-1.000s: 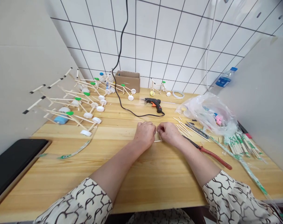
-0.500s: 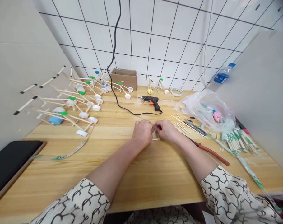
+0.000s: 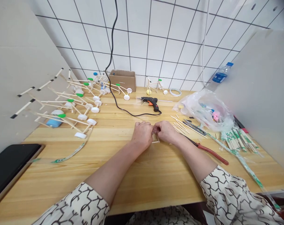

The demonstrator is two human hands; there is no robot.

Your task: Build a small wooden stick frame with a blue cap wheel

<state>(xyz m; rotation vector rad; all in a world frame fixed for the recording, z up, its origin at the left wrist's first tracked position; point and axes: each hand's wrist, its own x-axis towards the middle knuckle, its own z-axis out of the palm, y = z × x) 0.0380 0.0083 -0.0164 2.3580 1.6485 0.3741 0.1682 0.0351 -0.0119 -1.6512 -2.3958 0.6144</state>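
Both hands meet in the middle of the table [image 3: 132, 178]. The left hand [image 3: 143, 135] and the right hand [image 3: 165, 131] are curled, and their fingertips pinch the same small stick piece [image 3: 156, 141] from both sides. The stick piece lies low on the wood, right between the two hands, and only a bit of it peeks out (the fingers hide the rest).

Just behind the hands lies a black and orange glue gun [image 3: 150, 101]. Its black cord [image 3: 112, 56] runs up the tiled wall. A brown cardboard box [image 3: 122, 79] stands at the back by the wall.

On the left side is a bunch of stick models [image 3: 81, 103] with white, green and blue caps on them. A flat black phone [image 3: 12, 165] lies at the near left edge.

On the right, near the right hand, are some loose sticks [image 3: 180, 125] and pliers [image 3: 211, 152] with red handles. Past them is a clear plastic bag [image 3: 206, 111] with colored bits inside, and packs of chopsticks [image 3: 240, 140] lie beside it. A water bottle [image 3: 220, 76] with a blue cap stands at the back right. A small roll of tape [image 3: 175, 92] lies near the wall.
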